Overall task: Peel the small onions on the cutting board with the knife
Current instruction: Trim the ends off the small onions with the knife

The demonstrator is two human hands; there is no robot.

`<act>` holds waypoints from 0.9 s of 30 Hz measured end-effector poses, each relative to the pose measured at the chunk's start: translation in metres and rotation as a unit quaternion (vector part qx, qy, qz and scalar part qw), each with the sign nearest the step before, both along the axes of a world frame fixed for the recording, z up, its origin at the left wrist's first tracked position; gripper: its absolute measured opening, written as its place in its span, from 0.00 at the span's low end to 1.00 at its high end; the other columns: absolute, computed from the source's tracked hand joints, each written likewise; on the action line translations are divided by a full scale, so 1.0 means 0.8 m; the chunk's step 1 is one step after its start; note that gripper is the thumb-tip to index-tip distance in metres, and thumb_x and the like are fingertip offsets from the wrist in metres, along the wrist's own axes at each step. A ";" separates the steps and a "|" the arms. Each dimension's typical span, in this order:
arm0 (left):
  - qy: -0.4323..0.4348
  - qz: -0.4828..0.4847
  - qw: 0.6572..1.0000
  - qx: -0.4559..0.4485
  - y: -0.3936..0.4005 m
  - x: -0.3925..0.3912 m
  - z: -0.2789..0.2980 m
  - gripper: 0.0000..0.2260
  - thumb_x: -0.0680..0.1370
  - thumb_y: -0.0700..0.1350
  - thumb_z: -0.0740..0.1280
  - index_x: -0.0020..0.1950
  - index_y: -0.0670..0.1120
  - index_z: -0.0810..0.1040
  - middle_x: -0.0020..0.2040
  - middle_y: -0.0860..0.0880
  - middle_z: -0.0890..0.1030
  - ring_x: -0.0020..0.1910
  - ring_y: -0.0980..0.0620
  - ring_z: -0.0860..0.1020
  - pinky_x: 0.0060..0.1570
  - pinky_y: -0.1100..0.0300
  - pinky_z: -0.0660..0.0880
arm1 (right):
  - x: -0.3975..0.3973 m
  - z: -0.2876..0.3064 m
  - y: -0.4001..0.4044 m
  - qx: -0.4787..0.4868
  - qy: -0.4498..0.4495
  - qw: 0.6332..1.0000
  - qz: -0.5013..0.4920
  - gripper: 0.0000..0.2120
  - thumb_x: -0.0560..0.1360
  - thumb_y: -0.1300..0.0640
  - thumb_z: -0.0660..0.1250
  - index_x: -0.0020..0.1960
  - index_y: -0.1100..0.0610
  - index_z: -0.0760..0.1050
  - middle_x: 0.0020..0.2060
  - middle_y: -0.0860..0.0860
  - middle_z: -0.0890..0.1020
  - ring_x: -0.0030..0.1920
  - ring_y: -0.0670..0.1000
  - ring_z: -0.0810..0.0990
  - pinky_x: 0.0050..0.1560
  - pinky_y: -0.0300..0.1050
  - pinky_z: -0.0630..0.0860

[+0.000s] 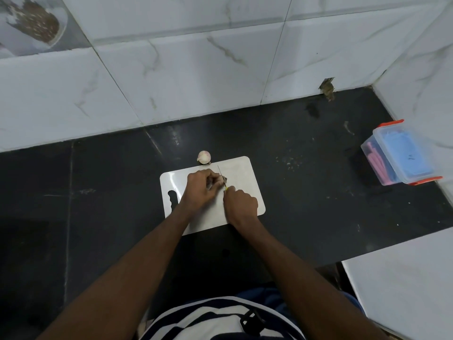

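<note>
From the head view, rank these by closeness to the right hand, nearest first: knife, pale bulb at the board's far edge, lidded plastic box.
1. knife: gripped in the right hand.
2. pale bulb: beyond the cutting board, up-left.
3. plastic box: far right, by the wall.

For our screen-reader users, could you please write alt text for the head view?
On a white cutting board, the left hand holds a small onion while the right hand works a knife against it. Another pale bulb sits at the board's far edge, on a dark counter.
</note>
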State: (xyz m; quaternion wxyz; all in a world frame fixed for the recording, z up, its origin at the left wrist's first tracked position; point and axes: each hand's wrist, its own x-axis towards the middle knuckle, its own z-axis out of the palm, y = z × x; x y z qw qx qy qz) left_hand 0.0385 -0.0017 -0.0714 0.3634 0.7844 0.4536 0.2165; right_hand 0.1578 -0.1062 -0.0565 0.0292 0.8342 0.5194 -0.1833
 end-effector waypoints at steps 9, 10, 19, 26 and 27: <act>0.013 -0.020 1.000 -0.009 0.000 -0.016 0.005 0.14 0.76 0.52 0.79 0.59 0.51 0.85 0.50 0.55 0.87 0.47 0.55 0.84 0.53 0.55 0.83 | 0.001 0.003 -0.061 -0.011 -0.013 1.000 0.021 0.12 0.88 0.54 0.52 0.54 0.56 0.72 0.47 0.53 0.86 0.46 0.59 0.87 0.38 0.48 0.67; 0.016 -0.036 0.999 0.010 0.001 -0.020 0.006 0.17 0.75 0.53 0.79 0.62 0.50 0.85 0.52 0.54 0.86 0.48 0.53 0.83 0.54 0.54 0.82 | 0.002 0.004 -0.063 -0.009 -0.011 1.000 0.022 0.11 0.88 0.54 0.52 0.53 0.55 0.71 0.47 0.53 0.86 0.46 0.58 0.87 0.37 0.47 0.66; 0.065 -0.037 0.995 0.061 -0.008 -0.034 0.007 0.18 0.73 0.57 0.78 0.57 0.48 0.85 0.48 0.55 0.82 0.49 0.52 0.80 0.54 0.52 0.78 | 0.012 0.008 -0.056 -0.005 -0.042 0.998 0.037 0.15 0.89 0.51 0.51 0.59 0.56 0.73 0.49 0.53 0.86 0.48 0.58 0.87 0.39 0.48 0.68; 0.085 0.078 0.992 -0.051 -0.013 0.008 0.019 0.22 0.73 0.64 0.75 0.51 0.46 0.84 0.44 0.52 0.84 0.43 0.52 0.82 0.47 0.59 0.79 | 0.013 0.014 -0.056 -0.025 -0.036 0.998 0.047 0.14 0.89 0.52 0.51 0.59 0.56 0.73 0.50 0.53 0.86 0.49 0.58 0.87 0.40 0.48 0.68; 0.091 0.064 0.993 -0.049 -0.012 0.011 0.019 0.18 0.74 0.60 0.76 0.49 0.45 0.84 0.42 0.51 0.84 0.42 0.51 0.83 0.47 0.58 0.81 | 0.014 0.016 -0.056 -0.029 -0.033 0.998 0.046 0.13 0.88 0.53 0.51 0.59 0.56 0.73 0.51 0.53 0.86 0.50 0.58 0.86 0.41 0.49 0.68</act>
